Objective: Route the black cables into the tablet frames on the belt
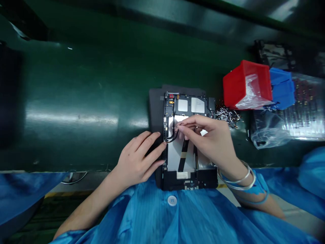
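Black cable point(173, 137) is pinched by the right hand point(215, 140) over the opened tablet point(175, 157). Left hand point(137, 161) — fingers loosely spread, holding nothing — presses the tablet's left edge.

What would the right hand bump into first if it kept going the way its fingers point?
Probably the black cable curving just at the fingertips of the right hand; it may touch it already. Behind that comes the left edge of the opened tablet.
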Demonstrator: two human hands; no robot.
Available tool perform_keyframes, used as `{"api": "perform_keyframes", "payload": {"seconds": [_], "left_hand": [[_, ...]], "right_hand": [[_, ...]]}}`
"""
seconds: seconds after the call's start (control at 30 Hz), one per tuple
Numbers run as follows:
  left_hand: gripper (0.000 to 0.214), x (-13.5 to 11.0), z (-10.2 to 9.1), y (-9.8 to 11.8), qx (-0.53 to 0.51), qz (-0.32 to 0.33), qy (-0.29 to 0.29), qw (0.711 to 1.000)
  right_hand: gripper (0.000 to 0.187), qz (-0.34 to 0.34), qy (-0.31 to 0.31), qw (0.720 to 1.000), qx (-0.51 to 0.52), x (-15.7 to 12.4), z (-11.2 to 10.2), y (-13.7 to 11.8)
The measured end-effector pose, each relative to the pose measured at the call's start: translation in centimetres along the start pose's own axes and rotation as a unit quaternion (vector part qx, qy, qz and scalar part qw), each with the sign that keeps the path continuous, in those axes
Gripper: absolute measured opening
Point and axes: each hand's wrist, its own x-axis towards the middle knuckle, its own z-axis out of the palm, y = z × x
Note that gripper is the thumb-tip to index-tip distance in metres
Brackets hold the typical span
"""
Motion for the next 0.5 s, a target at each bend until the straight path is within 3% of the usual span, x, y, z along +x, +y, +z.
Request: {"api": "perform_keyframes", "payload": {"seconds": [0.13,0.5], "left_hand": [[0.029,0.1,0.2,0.2,-0.007,-0.007,0.010,1.000],[0.034,0.1,0.1,-0.2,-0.013,0.011,0.012,1.000]], "right_hand": [[0.008,-0.018,-0.003,0.999,-0.046,0.9,-0.6,0.2],[0.010,0.000,-0.038,0.999,-0.009,2.3,-0.4,1.2]]}}
